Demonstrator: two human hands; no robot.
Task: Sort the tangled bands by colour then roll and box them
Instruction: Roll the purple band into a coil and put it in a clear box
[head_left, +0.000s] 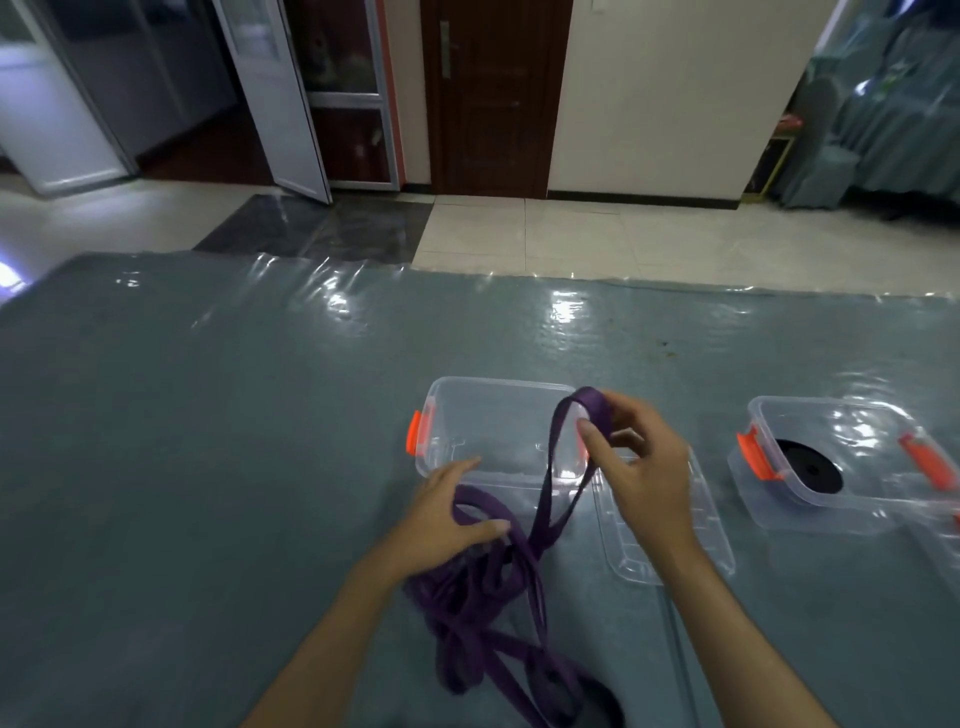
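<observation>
Hands: two, both in view and both working one purple band (483, 587). Right hand (644, 467) is pinching the top of a raised loop between thumb and forefinger, the other fingers curling loosely behind; the loop is hanging over the near right corner of the empty box. Left hand (447, 519) is lying with fingers extended and spread narrowly, pressing on the band's upper coils, thumb lying along a strand.

Band count: one purple length visible, lying tangled in several loops on the table between the forearms and running toward the bottom edge, where something dark is partly showing; cannot tell what it is.

Boxes: two clear plastic ones with orange clasps. Nearer empty box (493, 431) is sitting just beyond the left hand. Second box (852, 457), well apart to the right, is holding one black roll (810, 467).

Lids: one clear lid (670, 540) is lying flat beside the empty box, partly hidden by the right wrist.

Table (208, 441) is wearing a grey-green cover under glossy plastic sheet.
</observation>
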